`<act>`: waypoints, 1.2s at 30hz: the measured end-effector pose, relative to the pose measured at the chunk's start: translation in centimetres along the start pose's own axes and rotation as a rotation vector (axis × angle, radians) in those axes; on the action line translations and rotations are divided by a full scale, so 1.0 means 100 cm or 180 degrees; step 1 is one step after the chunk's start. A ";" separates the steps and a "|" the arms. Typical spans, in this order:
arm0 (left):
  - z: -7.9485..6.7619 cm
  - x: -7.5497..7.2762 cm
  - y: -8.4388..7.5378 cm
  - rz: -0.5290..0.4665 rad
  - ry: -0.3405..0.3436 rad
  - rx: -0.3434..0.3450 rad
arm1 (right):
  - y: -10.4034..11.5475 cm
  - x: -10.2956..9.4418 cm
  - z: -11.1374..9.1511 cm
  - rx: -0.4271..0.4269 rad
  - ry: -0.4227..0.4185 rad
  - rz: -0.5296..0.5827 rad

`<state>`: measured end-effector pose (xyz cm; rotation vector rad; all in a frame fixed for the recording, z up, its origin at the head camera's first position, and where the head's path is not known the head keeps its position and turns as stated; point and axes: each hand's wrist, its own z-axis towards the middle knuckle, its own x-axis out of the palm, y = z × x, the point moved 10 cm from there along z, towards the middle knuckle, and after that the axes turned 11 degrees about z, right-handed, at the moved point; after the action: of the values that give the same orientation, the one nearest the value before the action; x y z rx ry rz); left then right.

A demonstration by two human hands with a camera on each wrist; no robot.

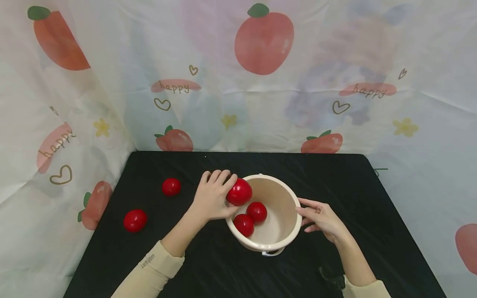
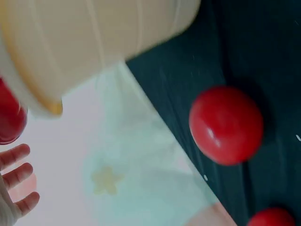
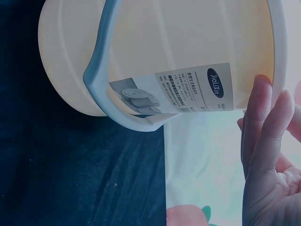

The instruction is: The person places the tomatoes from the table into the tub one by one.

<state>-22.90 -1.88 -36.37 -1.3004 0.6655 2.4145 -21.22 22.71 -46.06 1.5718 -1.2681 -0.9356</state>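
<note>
My left hand [image 1: 213, 196] grips a shiny red ball [image 1: 239, 191] at the left rim of a cream bucket [image 1: 283, 219]. Part of that ball [image 2: 10, 115] and some fingertips show at the left edge of the left wrist view. Two more red balls, one nearer [image 1: 244, 224] and one farther [image 1: 257, 212], lie inside the bucket. On the opposite side, my right hand [image 1: 322, 217] touches the bucket just at its rim, fingers fairly straight. The right wrist view shows those fingers [image 3: 263, 136] against the bucket's outer wall.
Two red balls, one farther back [image 1: 171, 187] and one nearer [image 1: 135, 220], lie on the black-covered table [image 1: 335, 178] to the left. A pale handle [image 3: 101, 70] hangs on the bucket beside a printed label [image 3: 197, 89]. A patterned curtain [image 1: 223, 103] surrounds the table's back and sides.
</note>
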 end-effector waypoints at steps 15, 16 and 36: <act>0.019 0.048 -0.104 0.0274 0.0621 0.1240 | -0.002 0.000 0.001 -0.0001 0.0028 0.0013; 0.019 0.050 -0.109 0.0323 0.0613 0.1327 | -0.002 0.000 0.001 -0.0007 0.0028 0.0003; 0.011 0.104 -0.162 0.1368 0.1469 0.2319 | -0.003 0.000 0.001 0.0028 0.0032 0.0013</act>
<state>-21.49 12.92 -48.60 -1.4612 1.8954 1.7976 -21.24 22.71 -46.39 1.5784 -1.2696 -0.9195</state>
